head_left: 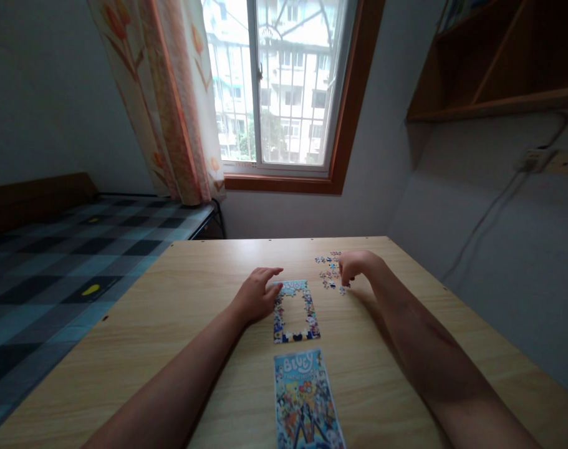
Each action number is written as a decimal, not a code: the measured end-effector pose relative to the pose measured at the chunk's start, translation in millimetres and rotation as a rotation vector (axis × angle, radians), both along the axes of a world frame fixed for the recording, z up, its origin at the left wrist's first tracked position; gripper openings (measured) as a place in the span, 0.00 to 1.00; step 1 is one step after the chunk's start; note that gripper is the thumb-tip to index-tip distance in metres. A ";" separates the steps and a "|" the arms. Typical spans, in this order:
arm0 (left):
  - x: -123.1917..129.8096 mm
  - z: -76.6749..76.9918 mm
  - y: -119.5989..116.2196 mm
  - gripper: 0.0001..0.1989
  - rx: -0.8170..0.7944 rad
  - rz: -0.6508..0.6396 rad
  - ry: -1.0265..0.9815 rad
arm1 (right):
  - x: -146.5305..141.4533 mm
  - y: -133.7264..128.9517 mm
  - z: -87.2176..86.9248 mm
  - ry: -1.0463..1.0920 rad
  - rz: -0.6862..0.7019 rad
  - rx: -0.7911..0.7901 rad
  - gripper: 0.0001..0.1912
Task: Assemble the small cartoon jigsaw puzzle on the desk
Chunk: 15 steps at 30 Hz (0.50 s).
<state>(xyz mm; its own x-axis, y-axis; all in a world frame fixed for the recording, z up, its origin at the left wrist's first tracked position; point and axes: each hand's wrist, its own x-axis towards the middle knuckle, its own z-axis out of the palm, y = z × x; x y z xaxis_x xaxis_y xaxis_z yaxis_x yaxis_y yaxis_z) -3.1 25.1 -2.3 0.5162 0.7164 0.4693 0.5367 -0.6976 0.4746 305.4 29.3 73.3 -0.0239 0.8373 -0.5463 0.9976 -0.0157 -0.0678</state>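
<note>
Seemingly slim gap, puzzle (309, 308) to pieces (331, 274)

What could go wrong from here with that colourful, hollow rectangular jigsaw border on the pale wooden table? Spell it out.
The left hand is right at the upper left of the jigsaw border, so a nudge might shift it. Its hollow middle may let the narrow sides bend or break apart. The right hand is among small, multicoloured loose jigsaw pieces and could scatter some.

Hollow puzzle border (293, 287), scattered pieces (329, 275)
</note>
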 end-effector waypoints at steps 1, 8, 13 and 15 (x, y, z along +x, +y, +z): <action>0.1 -0.2 0.3 0.19 0.002 0.003 -0.003 | 1.4 -0.6 2.4 0.004 0.001 -0.004 0.07; -0.2 -1.9 4.1 0.16 0.050 0.040 -0.033 | -2.8 -1.7 4.3 0.021 0.030 -0.045 0.08; -0.2 -2.1 3.3 0.15 0.085 0.046 -0.043 | -10.7 1.2 -6.1 -0.007 0.039 -0.094 0.12; 0.0 -1.9 2.8 0.14 0.093 0.047 -0.046 | -11.4 1.1 -10.8 -0.017 0.038 -0.092 0.13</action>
<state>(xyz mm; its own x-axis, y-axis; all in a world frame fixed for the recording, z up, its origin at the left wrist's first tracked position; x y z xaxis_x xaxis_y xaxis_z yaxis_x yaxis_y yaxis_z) -3.1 27.9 -4.2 0.4598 0.6914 0.5573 0.5488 -0.7146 0.4337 294.0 30.4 62.5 -0.0445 0.7823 -0.6213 0.9986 0.0164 -0.0509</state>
